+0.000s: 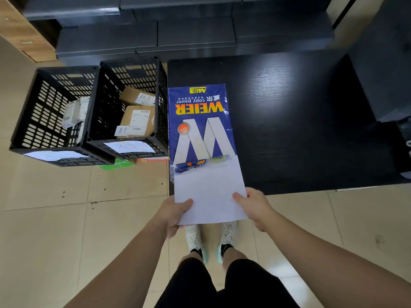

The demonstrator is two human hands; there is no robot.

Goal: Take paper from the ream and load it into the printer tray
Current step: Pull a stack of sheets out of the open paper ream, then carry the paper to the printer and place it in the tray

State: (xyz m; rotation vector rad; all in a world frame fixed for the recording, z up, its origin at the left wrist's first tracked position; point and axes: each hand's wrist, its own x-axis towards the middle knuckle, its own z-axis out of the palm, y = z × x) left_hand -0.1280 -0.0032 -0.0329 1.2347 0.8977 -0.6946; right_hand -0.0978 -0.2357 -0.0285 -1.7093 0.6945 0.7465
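Paper (209, 196) half out of blue ream wrapper (198, 123) on black table (300, 130), near end past table edge, clamped by left hand (175, 213) and right hand (255, 205).

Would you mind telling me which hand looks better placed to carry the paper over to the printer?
Probably the right hand: the dark printer sits at the black table's right edge. Both hands grip the white paper stack, the left hand farther away.
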